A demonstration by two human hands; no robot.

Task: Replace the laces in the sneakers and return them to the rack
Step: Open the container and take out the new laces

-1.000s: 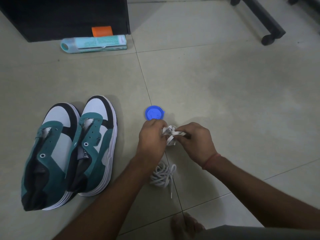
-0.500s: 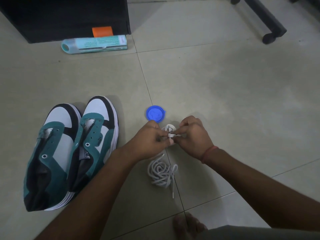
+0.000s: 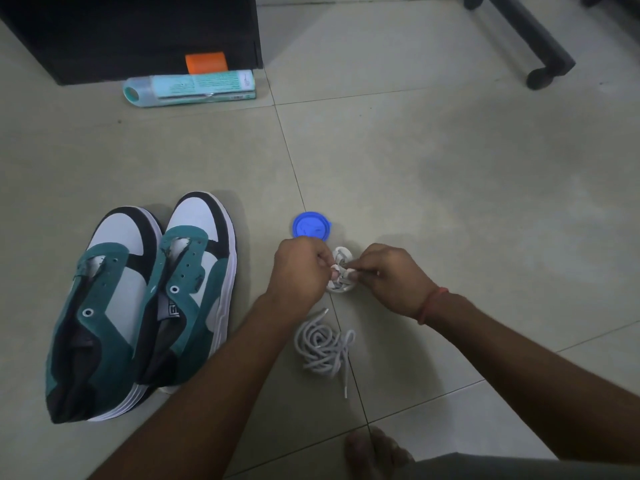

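Note:
Two teal, white and black sneakers stand side by side on the tiled floor at the left, the left sneaker (image 3: pixel 97 317) and the right sneaker (image 3: pixel 188 289), both without laces. My left hand (image 3: pixel 299 268) and my right hand (image 3: pixel 389 278) pinch a small white bundled lace (image 3: pixel 341 271) between them, just above the floor. A second, loose grey-white lace (image 3: pixel 323 346) lies coiled on the tile below my hands.
A blue round lid (image 3: pixel 311 226) lies just beyond my left hand. A teal bottle (image 3: pixel 190 88) and an orange tag (image 3: pixel 206 63) lie by a dark cabinet (image 3: pixel 138 32) at the back. A black wheeled leg (image 3: pixel 533 39) stands at the top right. My foot (image 3: pixel 375 452) shows at the bottom.
My hands have kept working the white bundle in place. My left hand shifted slightly left and the bundle turned between the fingers. The coiled lace on the floor is more exposed.

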